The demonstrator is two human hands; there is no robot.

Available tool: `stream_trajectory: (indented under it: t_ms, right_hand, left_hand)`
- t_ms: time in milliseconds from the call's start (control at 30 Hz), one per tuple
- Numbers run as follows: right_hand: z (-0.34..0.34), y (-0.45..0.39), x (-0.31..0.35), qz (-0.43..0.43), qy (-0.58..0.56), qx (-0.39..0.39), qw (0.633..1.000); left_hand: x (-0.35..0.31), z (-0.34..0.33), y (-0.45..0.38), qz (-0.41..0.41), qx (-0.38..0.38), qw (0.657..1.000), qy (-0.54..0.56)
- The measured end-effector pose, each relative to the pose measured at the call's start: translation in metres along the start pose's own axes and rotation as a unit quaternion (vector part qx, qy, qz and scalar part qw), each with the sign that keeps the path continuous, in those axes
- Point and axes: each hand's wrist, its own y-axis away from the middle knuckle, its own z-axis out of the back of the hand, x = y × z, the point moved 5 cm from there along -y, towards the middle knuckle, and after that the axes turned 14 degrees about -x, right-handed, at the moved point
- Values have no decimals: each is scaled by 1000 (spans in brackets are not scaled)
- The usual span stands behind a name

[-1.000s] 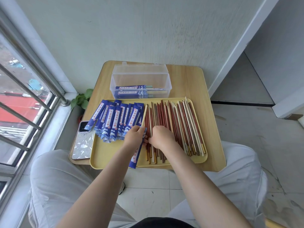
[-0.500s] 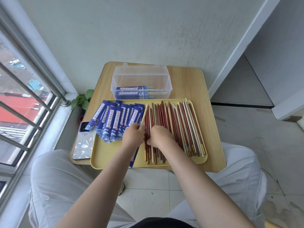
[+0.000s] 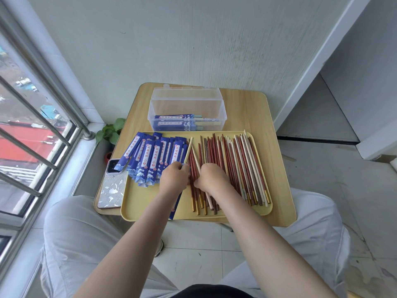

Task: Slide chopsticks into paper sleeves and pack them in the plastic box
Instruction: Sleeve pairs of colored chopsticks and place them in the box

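Nearest, the left hand (image 3: 174, 178) grips a blue paper sleeve (image 3: 175, 206) with a pale chopstick (image 3: 188, 150) poking out of its top. Just beside it, the right hand (image 3: 211, 177), fingers curled, pinches another pale chopstick (image 3: 196, 157) from the row of chopsticks (image 3: 242, 166) on the yellow tray (image 3: 146, 203). Empty sleeves (image 3: 150, 158) fan out left. Farther along the bench (image 3: 277, 147), the plastic box (image 3: 187, 111) holds sleeved pairs.

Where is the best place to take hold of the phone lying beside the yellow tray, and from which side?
Grip the phone by its two long edges near its middle, coming from above and from the window side. It lies flat, back up, on the table, and its right edge sits tight against the yellow tray, so that edge probably leaves fingers little room.
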Motion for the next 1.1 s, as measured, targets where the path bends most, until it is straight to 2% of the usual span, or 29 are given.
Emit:
stream_trajectory:
  t_ms: [67, 133, 267, 467, 667, 900, 1100]
  right_hand:
    - [3, -1, -11, -32, -85, 18, 996]
    - [7, -2, -20, -58, -208, 41, 975]
    - [28, 0, -32, -72, -415, 17, 907]
    - [70, -2, -34, -56, -629, -33, 775]
    - [99, -8, -34, -14, -652, -147, 744]
    - [100, -16, -39, -61, -663, -232, 709]
    - [95, -21, -42, -79, -639, -265, 718]
  left_hand:
    - [1, 0, 0, 8, 6, 1000, 15]
    - [2, -2, 0, 20, 16, 999, 37]
    - [1, -9, 3, 69, 75, 985, 142]
    - [-12, -10, 10, 81, 124, 961, 234]
    - [-17, -5, 11, 52, 140, 966, 211]
    - [-14, -6, 13, 42, 170, 966, 191]
    - [-21, -4, 18, 16, 202, 958, 202]
